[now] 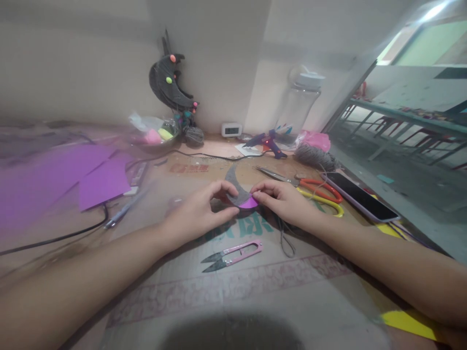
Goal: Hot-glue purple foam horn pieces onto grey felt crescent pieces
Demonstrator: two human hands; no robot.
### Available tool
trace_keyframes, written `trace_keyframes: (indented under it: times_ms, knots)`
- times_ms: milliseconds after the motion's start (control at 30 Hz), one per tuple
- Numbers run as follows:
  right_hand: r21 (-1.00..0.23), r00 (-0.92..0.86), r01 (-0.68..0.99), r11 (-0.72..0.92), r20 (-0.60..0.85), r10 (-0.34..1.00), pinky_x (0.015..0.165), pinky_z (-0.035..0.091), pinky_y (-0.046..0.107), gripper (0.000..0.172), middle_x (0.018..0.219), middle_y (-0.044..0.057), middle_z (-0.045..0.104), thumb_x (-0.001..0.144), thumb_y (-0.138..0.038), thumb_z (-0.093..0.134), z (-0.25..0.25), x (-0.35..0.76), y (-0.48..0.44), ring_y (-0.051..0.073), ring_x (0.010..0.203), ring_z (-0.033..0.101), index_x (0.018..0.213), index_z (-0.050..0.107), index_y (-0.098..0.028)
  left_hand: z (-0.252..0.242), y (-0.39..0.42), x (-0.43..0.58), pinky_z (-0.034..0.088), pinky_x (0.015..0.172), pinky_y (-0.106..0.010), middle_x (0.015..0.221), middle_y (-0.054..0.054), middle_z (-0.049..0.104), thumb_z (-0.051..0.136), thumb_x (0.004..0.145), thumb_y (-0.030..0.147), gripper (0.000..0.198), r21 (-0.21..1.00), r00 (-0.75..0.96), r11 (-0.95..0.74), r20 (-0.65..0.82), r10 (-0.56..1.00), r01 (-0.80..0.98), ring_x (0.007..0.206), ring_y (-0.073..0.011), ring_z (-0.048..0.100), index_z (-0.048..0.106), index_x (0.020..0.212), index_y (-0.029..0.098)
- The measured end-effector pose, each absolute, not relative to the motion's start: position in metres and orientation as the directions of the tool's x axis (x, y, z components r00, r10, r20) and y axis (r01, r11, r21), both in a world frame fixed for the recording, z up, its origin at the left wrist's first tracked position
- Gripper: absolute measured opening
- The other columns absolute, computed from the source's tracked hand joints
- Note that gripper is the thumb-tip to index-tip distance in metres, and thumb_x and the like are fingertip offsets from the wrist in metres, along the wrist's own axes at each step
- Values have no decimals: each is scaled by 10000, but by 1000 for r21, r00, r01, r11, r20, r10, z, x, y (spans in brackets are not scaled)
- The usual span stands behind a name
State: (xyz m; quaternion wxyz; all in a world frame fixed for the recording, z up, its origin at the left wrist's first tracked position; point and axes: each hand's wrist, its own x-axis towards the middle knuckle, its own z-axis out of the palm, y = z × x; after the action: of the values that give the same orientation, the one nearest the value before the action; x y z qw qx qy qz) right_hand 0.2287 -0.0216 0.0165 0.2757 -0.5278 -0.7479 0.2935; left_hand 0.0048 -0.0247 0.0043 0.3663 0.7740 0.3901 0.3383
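Observation:
A grey crescent moon cutout (236, 183) with a purple patch near its lower end is held between my two hands. My left hand (215, 201) curls around its left edge, thumb below and fingers above. Pinching the right end by the purple paper (248, 203) is my right hand (275, 197). A grey cord (286, 240) trails in a loop from beneath my right hand. Pink-handled thread snips (233, 255) lie in front of my hands, blades pointing left. Beyond my right hand rest scissors (321, 189) with red and yellow handles.
Purple sheets (104, 180) and a pen (122, 211) lie at left. At the back are a bowl (171, 131), a small clock (231, 130), a glue gun (268, 143), grey yarn (316, 158) and a bottle (299, 104). A phone (359, 197) sits at the right edge. Dark crescents (164, 87) hang on the wall.

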Motion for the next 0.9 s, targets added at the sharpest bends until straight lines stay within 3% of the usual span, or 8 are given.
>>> trace_keyframes:
  times_ms: [167,567,733,900]
  knots:
    - [-731,-289,631,260,89,953,546,398,224,228,677,-3,610,856,-355,543,16,229,-22,117,586,524,899,659,-163,5,-25,4,475,678,-267,907,7,637,603,820,309,205,829,453,-409,218,865,382,711,-125,613,547,1002,232]
    - [-754,-311,596,278,102,945,560,411,227,212,697,3,606,849,-345,543,16,229,-21,118,607,529,862,646,-159,4,-25,4,473,681,-268,863,4,623,586,804,269,168,837,445,-410,231,865,362,745,-140,601,569,965,222]
    - [-757,-310,598,262,83,947,538,398,224,213,660,-12,584,858,-353,536,16,228,-23,109,568,516,864,635,-164,2,-22,2,461,802,-282,980,-17,604,554,812,211,206,863,472,-422,261,842,277,941,-168,578,546,1016,239]
    - [-705,-346,637,311,99,933,558,404,219,206,677,-8,612,871,-332,531,17,225,-26,107,581,529,859,656,-169,2,-17,4,437,707,-255,903,-2,593,490,891,337,169,924,453,-317,195,870,212,799,-139,550,571,981,219]
